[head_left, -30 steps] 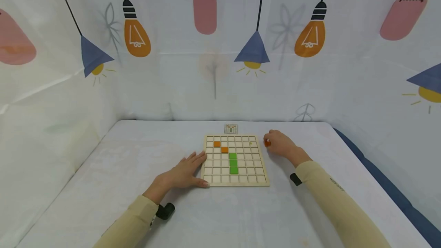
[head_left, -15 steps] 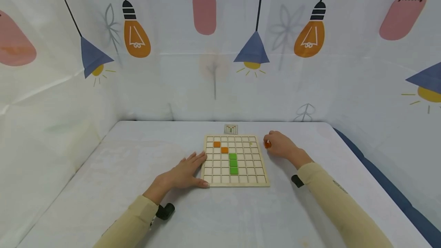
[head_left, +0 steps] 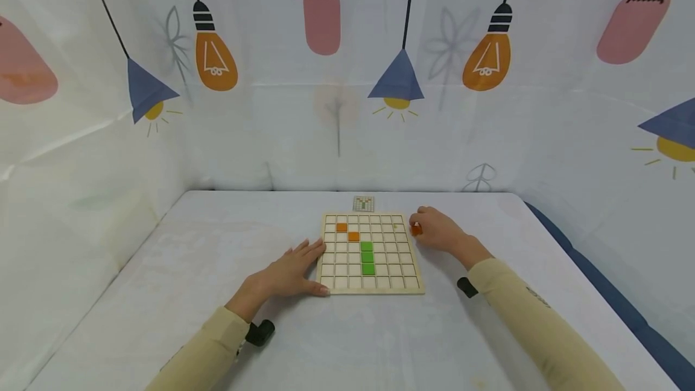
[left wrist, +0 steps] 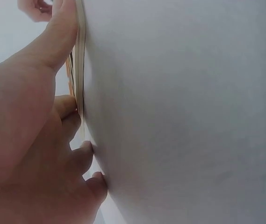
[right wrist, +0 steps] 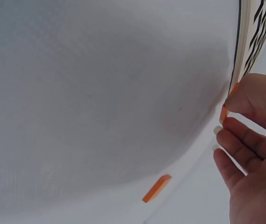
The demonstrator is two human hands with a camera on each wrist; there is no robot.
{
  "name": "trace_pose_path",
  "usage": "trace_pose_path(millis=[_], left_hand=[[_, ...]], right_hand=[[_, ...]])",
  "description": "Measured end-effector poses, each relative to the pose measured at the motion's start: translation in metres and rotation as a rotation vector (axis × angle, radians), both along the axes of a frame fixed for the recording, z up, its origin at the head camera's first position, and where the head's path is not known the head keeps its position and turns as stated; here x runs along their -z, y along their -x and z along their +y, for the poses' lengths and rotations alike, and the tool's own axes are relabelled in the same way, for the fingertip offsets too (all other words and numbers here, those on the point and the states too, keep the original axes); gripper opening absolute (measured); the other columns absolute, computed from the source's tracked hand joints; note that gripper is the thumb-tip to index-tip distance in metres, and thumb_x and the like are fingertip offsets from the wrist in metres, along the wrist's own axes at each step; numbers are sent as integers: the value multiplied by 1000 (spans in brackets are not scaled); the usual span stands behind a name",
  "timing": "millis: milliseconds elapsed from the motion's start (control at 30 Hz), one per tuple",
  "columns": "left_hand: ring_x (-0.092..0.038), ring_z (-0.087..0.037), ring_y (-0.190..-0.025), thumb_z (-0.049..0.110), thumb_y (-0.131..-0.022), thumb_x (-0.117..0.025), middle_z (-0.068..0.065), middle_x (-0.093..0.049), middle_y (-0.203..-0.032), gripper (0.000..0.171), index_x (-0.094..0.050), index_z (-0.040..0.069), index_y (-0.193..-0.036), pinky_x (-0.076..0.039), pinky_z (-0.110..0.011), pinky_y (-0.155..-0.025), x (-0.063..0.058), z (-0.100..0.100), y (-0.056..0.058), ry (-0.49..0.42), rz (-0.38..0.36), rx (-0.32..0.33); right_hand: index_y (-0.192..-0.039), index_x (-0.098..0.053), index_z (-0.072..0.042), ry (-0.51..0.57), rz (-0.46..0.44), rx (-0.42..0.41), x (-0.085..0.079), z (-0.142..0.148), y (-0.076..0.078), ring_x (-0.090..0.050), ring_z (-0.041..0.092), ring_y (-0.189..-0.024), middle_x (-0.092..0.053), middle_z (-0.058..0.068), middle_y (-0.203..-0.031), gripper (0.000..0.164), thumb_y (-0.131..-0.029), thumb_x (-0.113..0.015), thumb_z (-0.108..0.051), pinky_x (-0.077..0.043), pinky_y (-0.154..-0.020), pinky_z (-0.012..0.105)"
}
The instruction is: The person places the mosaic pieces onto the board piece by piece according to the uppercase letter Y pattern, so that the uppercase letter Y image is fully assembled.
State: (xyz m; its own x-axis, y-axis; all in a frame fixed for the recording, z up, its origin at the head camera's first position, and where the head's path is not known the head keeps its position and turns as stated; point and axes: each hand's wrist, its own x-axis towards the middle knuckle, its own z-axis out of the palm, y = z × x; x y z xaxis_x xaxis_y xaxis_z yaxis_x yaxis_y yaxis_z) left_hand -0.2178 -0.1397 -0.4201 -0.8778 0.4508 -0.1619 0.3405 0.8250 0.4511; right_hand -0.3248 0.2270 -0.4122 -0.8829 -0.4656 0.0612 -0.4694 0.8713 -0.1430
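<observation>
A square wooden grid board (head_left: 339, 288) lies on the table with two orange tiles (head_left: 353, 236) and a column of green tiles (head_left: 367, 256) in its cells. My left hand (head_left: 288, 273) rests along the board's left edge, fingers spread and thumb at the near corner. Just off the board's upper right side, my right hand (head_left: 441, 232) pinches an orange tile (right wrist: 224, 113) between thumb and finger. The other fingers of that hand hang loosely bent in the right wrist view. Another orange tile (right wrist: 156, 188) lies on the table beyond them.
A small card with a printed grid pattern (head_left: 364, 203) lies behind the board's far edge. The white table (head_left: 347, 343) runs back to a cloth backdrop (head_left: 260, 137) printed with lamps.
My right hand has shifted slightly left, closer to the board's right edge, with the orange tile between its fingers. The left hand and the board have stayed put.
</observation>
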Motion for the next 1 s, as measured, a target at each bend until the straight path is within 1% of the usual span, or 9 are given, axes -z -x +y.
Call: trace_pose_path(millis=[100, 333, 467, 567, 833, 1000], left_hand=[[-9, -33, -156, 57, -82, -74, -2, -17, -168, 102, -23, 13, -159, -13, -57, -126, 1, 0, 0, -4, 6, 1], [-8, -30, -157, 59, -82, -73, 0, -15, -168, 103, -22, 15, -160, -12, -54, -127, 2, 1, 2, 13, 1, -4], [-8, -28, -157, 59, -81, -74, 2, -15, -168, 104, -22, 17, -160, -13, -52, -127, 3, 1, 3, 22, 1, -16], [-8, -27, -157, 60, -80, -74, 3, -15, -168, 104, -22, 17, -160, -13, -51, -127, 3, 1, 3, 28, 1, -21], [-8, -33, -156, 57, -81, -75, -2, -15, -168, 104, -23, 12, -159, -16, -52, -126, -1, 3, 3, 8, -7, -7], [-8, -34, -156, 56, -81, -75, -2, -15, -169, 104, -23, 12, -159, -17, -53, -126, -1, 3, 3, -3, -15, -6]], right_hand=[[-110, -71, -10, 6, 4, -17, -1, -4, -1, -51, 18, -84, -58, 2, -92, 28, -82, -70, -6, -49, -77, 34], [-108, -71, -10, 9, 7, -62, -4, -13, -4, -49, 17, -82, -56, 1, -90, 27, -81, -69, -6, -46, -72, 30], [-109, -71, -10, 19, 1, -67, -5, -19, -6, -49, 18, -83, -56, 1, -90, 26, -83, -68, -7, -46, -73, 30], [-111, -71, -9, 26, -7, -65, -7, -24, -8, -50, 18, -86, -57, 2, -92, 27, -84, -68, -7, -48, -76, 30], [-113, -71, -11, 26, 7, -96, -6, -34, -6, -49, 17, -85, -57, 1, -93, 26, -87, -71, -12, -47, -74, 29], [-112, -71, -9, 62, -12, -108, -8, -40, -11, -50, 18, -87, -58, 1, -95, 25, -87, -70, -10, -48, -76, 30]])
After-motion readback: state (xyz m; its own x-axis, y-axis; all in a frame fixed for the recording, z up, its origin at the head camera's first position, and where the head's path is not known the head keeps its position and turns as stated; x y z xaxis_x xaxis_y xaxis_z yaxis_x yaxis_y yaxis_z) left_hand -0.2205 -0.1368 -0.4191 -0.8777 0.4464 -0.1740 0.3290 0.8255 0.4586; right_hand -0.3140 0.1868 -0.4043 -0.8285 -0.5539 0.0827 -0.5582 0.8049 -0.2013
